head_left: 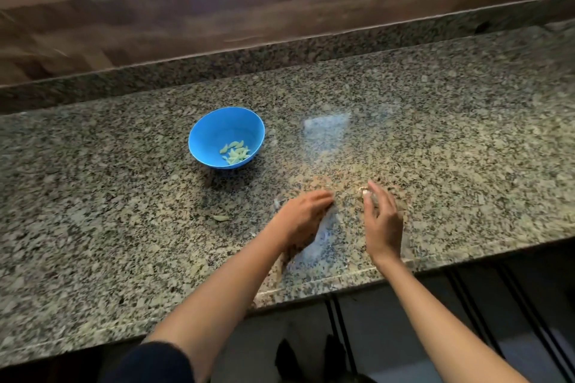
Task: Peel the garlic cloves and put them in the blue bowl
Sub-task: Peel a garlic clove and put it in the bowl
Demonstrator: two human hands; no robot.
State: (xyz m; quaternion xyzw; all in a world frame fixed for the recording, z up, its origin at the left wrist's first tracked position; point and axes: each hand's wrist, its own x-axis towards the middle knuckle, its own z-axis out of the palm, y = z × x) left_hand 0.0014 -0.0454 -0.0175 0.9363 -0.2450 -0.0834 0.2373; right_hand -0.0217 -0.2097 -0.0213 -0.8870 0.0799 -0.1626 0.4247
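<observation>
1. Location: the blue bowl [214,129] stands on the granite tabletop [451,140], well left of and beyond both hands. It holds a small heap of peeled cloves [236,152].
2. Right hand [383,222]: thumb and forefinger appear closed on a pale garlic clove [366,193] at their tips; motion blur limits certainty.
3. Left hand [300,216]: fingers [320,196] straight and together, low over the tabletop, holding nothing visible.
4. Also present: a clear film [326,126] lying between the hands and beyond them, and a greenish scrap [221,218] near the left hand.
5. Handling assessment: the clove is judged light, small and firm, its skin thin, dry and brittle. Once bare it is likely slippery. Grip it by the ends and strip the skin from the root tip.
</observation>
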